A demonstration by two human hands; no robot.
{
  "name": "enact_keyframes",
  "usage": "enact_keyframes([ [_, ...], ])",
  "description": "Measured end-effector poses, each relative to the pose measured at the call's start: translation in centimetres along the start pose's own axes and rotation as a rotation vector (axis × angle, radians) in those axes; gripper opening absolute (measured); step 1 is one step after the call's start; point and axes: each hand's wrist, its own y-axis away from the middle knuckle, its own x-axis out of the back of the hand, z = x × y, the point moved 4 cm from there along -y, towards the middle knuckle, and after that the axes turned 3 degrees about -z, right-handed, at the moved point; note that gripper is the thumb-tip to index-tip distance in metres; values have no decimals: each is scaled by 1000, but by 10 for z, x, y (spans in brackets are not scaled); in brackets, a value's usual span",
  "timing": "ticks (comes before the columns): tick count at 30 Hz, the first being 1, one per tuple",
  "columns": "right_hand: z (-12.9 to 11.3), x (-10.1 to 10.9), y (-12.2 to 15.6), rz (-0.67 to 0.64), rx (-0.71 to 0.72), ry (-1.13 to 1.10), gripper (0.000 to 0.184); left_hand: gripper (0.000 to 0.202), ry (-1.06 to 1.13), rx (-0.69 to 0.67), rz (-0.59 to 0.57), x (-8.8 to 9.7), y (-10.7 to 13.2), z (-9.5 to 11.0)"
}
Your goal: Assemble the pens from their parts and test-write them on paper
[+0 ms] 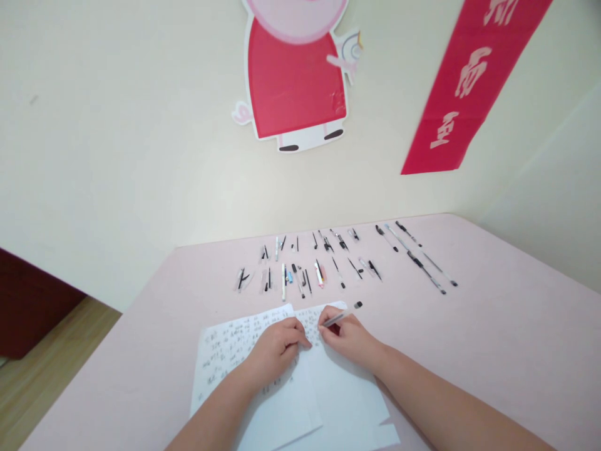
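My right hand (346,336) is closed in a writing grip on a clear pen with a black end (345,313), its tip down on a white sheet of paper (328,401). My left hand (277,346) rests on the paper beside it, fingers curled and pressing the sheet down, nothing visible in them. The paper's left part (225,351) carries rows of small handwriting. Both hands nearly touch at the fingertips.
The sheets lie on a pink table (493,326). Several pens and pen parts (305,266) are laid out in rows beyond the paper, with three longer pens (417,258) at the right. A cream wall with a cartoon cut-out (295,81) and red banner (464,81) stands behind.
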Motion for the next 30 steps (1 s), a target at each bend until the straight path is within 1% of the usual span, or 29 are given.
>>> enact_keyframes([
  [4,2,7,-3,68,-24,-15,7,42,-1,5,-9,1,0,2],
  [7,2,10,-4,90,-4,-28,11,41,-3,4,-10,1,-1,3],
  [16,-1,11,-1,97,47,3,17,40,7,-6,-3,0,0,2],
  [19,0,15,-1,102,68,-6,18,40,12,9,-2,1,0,2],
  [22,4,22,-4,144,77,-28,23,40,10,14,-8,1,0,2],
  [24,11,32,-8,202,44,-47,28,41,7,16,-9,1,0,2],
  [26,23,46,-12,294,-23,-63,32,41,3,22,-11,1,0,1],
  [27,30,58,-13,391,-60,-73,33,40,3,24,-12,1,0,1],
  [28,38,69,-13,446,-79,-82,34,40,4,26,-11,1,0,0],
  [30,55,98,-10,606,-108,-51,35,39,8,26,-4,0,0,0],
])
